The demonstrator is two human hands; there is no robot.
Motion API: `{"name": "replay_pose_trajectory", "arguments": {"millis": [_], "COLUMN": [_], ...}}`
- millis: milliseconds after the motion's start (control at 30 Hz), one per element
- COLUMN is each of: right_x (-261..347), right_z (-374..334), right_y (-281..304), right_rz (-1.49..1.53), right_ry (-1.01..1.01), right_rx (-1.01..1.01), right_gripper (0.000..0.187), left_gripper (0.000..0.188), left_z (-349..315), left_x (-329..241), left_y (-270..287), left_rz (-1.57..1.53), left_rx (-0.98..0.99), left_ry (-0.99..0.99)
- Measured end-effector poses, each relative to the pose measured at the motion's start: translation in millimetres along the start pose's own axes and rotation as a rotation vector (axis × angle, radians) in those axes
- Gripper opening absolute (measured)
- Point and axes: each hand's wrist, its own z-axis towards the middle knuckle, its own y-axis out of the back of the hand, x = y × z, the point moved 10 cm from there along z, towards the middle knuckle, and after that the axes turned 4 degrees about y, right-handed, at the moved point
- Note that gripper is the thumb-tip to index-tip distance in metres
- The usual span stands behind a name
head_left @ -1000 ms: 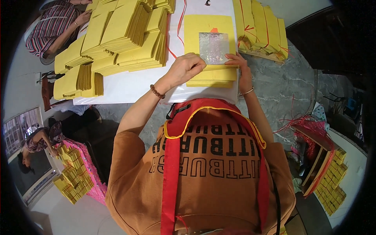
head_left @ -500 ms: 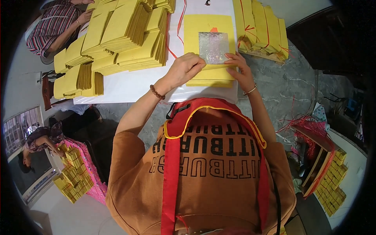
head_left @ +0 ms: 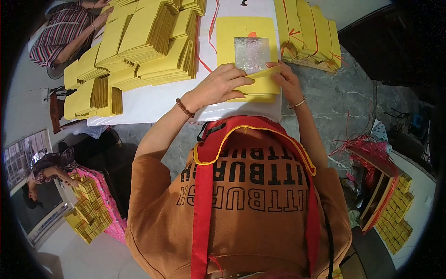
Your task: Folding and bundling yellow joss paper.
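In front of me lies a pile of yellow paper sheets (head_left: pixel 260 98). The top yellow sheet (head_left: pixel 225 35) bears a shiny silver foil square (head_left: pixel 251 55) with an orange mark above it. Its near edge is turned up in a slanting fold that overlaps the foil's lower end. My left hand (head_left: pixel 222 84) lies over the left side of this fold, fingers stretched out and apart, thumb nearer to me. At the right edge, my right hand (head_left: pixel 289 84) pinches the raised flap between thumb and fingers.
Stacks of folded yellow paper (head_left: pixel 144 39) fill the table's left part. Red-tied yellow bundles (head_left: pixel 309 32) stand at the right. A red string (head_left: pixel 213 35) crosses the white tabletop (head_left: pixel 204 46). Another person in a striped top (head_left: pixel 65 35) works at far left.
My left hand has opened from a pinch at the fold's left end and moved slightly right over the paper. My right hand has lifted the flap's right end higher.
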Motion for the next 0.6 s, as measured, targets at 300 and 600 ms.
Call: {"name": "replay_pose_trajectory", "arguments": {"millis": [300, 600], "right_x": [-4, -5], "right_z": [-1, -1], "right_y": [-4, -2], "right_rz": [0.027, 0.145], "right_ry": [-0.007, -0.012], "right_rx": [0.097, -0.002], "right_gripper": [0.020, 0.020], "left_gripper": [0.022, 0.043], "left_z": [-1, -2], "left_x": [9, -10], "left_y": [1, 1], "left_rz": [0.015, 0.110], "left_rx": [-0.103, -0.016], "left_ry": [-0.003, -0.049]}}
